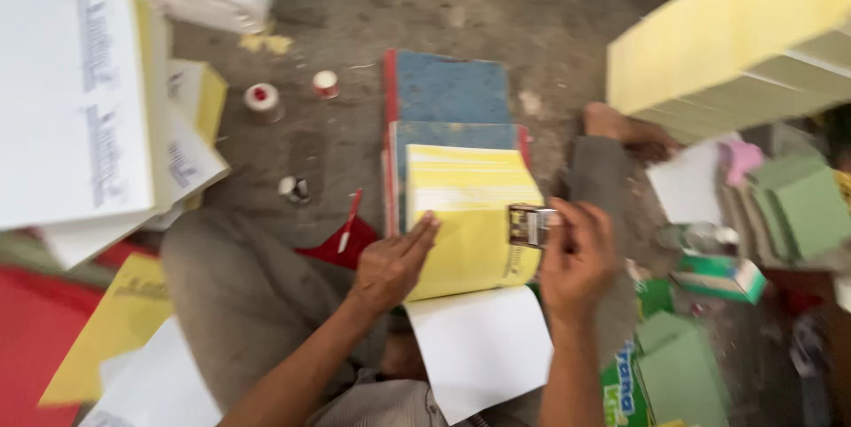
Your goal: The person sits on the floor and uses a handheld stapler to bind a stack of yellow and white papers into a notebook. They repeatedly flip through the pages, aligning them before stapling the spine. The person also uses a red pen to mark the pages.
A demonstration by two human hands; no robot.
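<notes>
Head view. Yellow pad of sheets (470, 223), the landmark, lies on a blue-covered book (448, 134) on the concrete floor (355, 10). Left hand (394, 263): flat on the pad's left edge, fingers straight and together. Right hand (576, 258): at the pad's right edge, fingers clamped on a small dark stamp-like block (530, 225). White sheet (483, 347): just below the pad. Two small red-and-white pots (263, 99): well to the pad's upper left. Green packets (802, 205): far right of it
</notes>
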